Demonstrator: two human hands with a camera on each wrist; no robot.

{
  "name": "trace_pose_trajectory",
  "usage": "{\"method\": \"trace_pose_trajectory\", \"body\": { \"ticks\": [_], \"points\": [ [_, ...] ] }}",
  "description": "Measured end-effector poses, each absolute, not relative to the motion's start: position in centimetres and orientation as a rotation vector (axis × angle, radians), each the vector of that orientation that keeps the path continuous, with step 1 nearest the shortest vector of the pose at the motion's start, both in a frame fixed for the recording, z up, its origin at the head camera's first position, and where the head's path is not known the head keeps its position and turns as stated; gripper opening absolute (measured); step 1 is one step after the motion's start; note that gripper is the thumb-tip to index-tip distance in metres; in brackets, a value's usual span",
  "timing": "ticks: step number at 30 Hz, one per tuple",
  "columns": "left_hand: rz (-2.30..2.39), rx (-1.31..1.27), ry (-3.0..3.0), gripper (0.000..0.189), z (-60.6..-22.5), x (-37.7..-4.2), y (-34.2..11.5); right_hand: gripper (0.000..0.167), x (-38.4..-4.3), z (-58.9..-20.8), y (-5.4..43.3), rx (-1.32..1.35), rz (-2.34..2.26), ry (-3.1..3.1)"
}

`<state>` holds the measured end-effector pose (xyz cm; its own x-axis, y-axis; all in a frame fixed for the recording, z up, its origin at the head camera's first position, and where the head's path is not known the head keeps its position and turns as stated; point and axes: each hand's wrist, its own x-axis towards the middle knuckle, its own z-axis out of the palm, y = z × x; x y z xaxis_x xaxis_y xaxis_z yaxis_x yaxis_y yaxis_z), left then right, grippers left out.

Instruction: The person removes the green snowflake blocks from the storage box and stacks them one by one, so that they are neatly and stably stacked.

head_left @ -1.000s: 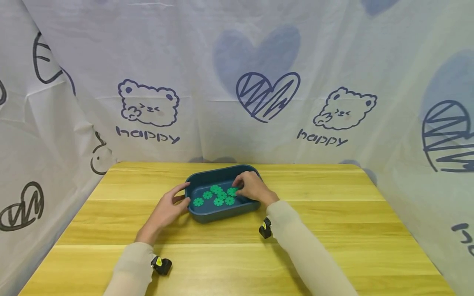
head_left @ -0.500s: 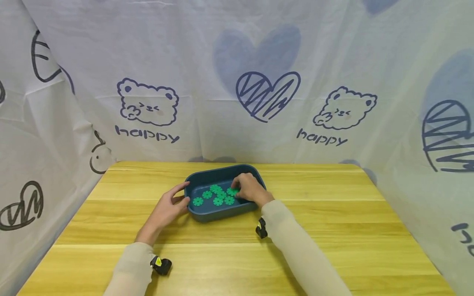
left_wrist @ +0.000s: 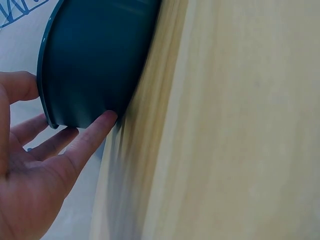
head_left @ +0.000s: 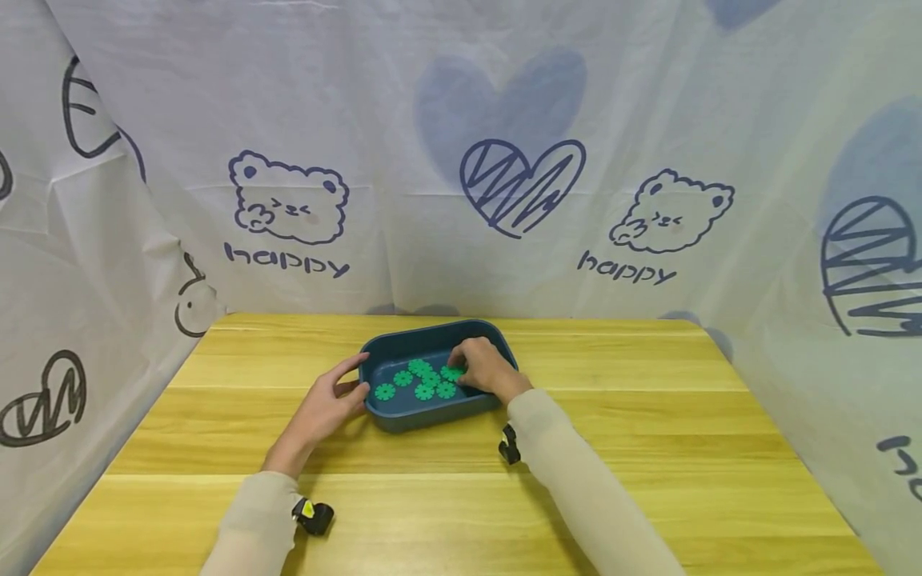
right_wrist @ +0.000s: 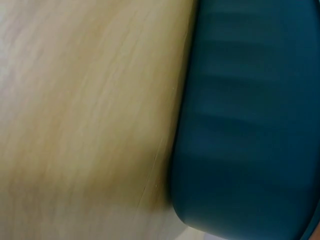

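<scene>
A dark blue rectangular bin [head_left: 432, 418] with rounded corners stands on the table in the head view. Several green notched plastic discs [head_left: 403, 378] lie inside, some overlapping. My left hand [head_left: 326, 406] holds the bin's left end, thumb and fingers spread on the outer wall. The left wrist view shows those fingers against the bin [left_wrist: 100, 55]. My right hand [head_left: 488, 368] reaches into the right part of the bin, its curled fingertips and thumb pinching a green disc [head_left: 451, 374]. Only the bin's outer wall [right_wrist: 245, 130] shows in the right wrist view; my right fingers are hidden there.
The wooden table [head_left: 432, 504] extends around the bin on every side. Behind it hangs a pale curtain [head_left: 403, 240] printed with bears and hearts, and more cloth closes in both sides. Black wrist cameras [head_left: 314, 517] sit at both sleeves.
My right hand and forearm have shifted slightly left, the fingertips closing in on the same disc. The left hand and the bin stay almost where they were.
</scene>
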<state>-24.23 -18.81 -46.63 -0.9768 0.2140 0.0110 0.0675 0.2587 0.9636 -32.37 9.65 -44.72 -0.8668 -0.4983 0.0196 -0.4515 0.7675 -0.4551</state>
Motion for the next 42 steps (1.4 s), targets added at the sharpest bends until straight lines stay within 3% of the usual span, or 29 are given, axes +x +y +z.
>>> {"method": "trace_pose_trajectory", "body": {
  "ticks": [17, 29, 42],
  "points": [
    [1.825, 0.269, 2.384, 0.058, -46.49, -24.19, -18.88, 0.029, -32.54, -44.87, 9.43, -0.901, -0.687, 2.834],
    [1.819, 0.265, 2.387, 0.058, -46.47, -24.14, -18.79, 0.027, -32.44, -44.58, 9.95, -0.717, -0.695, 2.811],
    [1.805, 0.236, 2.411, 0.058, -46.40, -24.22, -18.68, 0.025, -32.61, -44.43, 10.22, -0.807, -0.688, 2.791]
  ]
}}
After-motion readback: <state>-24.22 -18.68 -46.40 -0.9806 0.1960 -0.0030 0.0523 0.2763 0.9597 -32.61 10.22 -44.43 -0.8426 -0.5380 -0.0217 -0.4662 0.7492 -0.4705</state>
